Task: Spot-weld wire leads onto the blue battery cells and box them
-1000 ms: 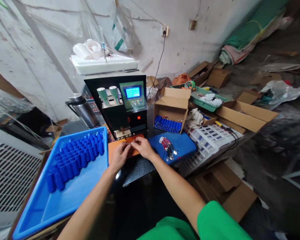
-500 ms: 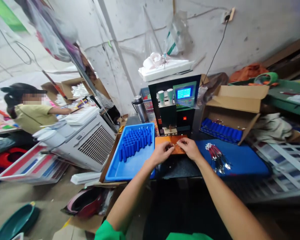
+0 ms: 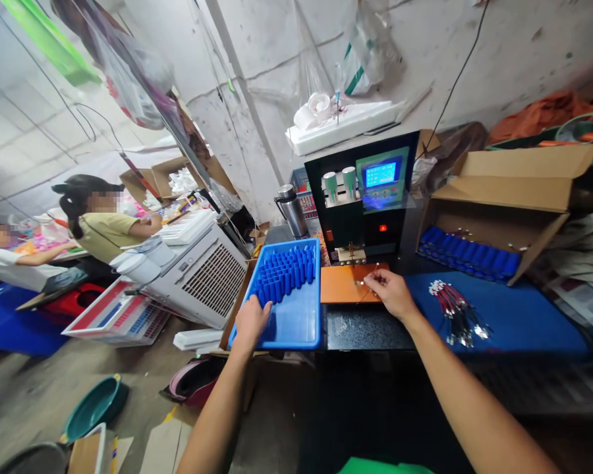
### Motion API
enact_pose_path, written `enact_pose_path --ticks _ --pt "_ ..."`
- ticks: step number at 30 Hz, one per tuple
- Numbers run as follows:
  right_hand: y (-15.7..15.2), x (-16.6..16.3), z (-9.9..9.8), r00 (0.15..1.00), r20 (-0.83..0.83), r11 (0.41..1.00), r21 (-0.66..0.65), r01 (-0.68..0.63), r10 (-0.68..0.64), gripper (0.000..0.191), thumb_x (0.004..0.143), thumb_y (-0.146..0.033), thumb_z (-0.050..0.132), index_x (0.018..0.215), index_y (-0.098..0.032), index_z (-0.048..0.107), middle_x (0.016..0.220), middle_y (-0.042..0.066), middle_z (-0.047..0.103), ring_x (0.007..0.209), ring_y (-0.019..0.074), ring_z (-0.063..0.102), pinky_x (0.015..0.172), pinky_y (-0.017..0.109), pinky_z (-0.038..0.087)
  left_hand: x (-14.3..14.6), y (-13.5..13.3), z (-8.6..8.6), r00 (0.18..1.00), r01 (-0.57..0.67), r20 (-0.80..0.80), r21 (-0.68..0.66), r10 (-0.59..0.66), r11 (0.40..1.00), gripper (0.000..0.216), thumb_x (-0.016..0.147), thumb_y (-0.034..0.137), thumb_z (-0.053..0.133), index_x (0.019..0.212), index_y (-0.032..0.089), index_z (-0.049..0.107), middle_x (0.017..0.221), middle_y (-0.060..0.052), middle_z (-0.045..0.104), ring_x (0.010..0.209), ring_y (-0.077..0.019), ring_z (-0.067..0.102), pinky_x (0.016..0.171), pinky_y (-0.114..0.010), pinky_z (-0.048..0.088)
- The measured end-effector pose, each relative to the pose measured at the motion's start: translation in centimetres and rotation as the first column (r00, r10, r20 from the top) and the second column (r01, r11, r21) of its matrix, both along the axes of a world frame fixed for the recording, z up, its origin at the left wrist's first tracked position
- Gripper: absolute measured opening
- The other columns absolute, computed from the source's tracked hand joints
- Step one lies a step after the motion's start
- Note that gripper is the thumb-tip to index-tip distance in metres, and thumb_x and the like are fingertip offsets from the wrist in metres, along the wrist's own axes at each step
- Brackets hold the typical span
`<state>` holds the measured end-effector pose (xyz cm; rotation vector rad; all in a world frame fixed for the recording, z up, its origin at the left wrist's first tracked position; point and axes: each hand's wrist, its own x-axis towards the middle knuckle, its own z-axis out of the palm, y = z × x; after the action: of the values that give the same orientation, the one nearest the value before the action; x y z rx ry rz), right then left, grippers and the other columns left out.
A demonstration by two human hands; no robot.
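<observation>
My left hand reaches into the near left side of a blue plastic tray. Its fingers close in at the nearest of the upright blue cylindrical battery cells, partly hiding the one they grip. Over an orange work plate, my right hand pinches a thin wire lead with a small pale connector. Behind the plate stands a black spot-welding machine with a lit blue screen; its electrodes are just above the plate's back edge.
To the right, a bundle of red and black wire leads lies on a blue mat. A cardboard box holds wired blue cells. A steel flask stands behind the tray. Two people sit at the left beyond a white air cooler.
My left hand has left the orange plate and moved left into the blue tray. My right hand stays over the plate with the wire lead. The camera view has turned somewhat left.
</observation>
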<state>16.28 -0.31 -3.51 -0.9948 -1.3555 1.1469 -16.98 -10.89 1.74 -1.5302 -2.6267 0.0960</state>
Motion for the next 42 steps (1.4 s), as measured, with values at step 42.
enact_pose_path --ticks 42 --pt "2.6 -1.7 2.5 0.938 -0.331 0.987 -0.149 0.060 -0.107 0.023 0.067 -0.039 0.066 0.072 -0.018 0.061 0.058 -0.001 0.058 0.054 0.0133 0.055 0.047 0.021 0.039 18.0 11.0 -2.0 0.178 0.215 0.716 0.641 -0.675 0.737 0.021 0.076 0.031 0.065 0.090 0.015 0.061 0.073 -0.001 0.063 0.069 -0.0153 0.060 0.069 -0.028 0.048"
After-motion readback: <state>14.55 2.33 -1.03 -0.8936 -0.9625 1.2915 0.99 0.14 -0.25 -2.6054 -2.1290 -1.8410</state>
